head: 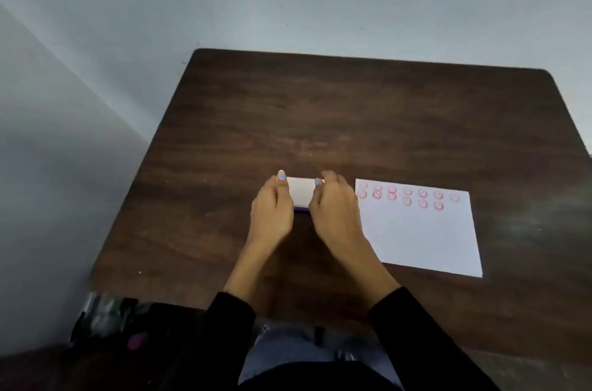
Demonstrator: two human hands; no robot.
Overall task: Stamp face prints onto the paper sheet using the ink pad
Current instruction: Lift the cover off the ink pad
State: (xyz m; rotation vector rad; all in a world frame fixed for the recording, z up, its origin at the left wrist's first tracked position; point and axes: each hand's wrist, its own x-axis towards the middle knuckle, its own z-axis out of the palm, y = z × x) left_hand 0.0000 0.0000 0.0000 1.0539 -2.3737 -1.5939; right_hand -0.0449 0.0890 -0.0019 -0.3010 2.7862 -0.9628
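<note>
White lid, purple base edge: the ink pad [300, 193] is a small flat rectangular case on the dark wood-grain counter [320, 121], closed as far as I can tell. My left hand [272, 211] grips its left end, my right hand [334, 211] grips its right end, fingers curled over the sides, blue-painted nails up at the far edge. Paper sheet [419, 230] lies flat just right of my right hand, white, rectangular, smooth. Red round face prints [407, 197] in two rough rows along its far edge, a few faint. Black sleeves [416, 333] on both arms.
</note>
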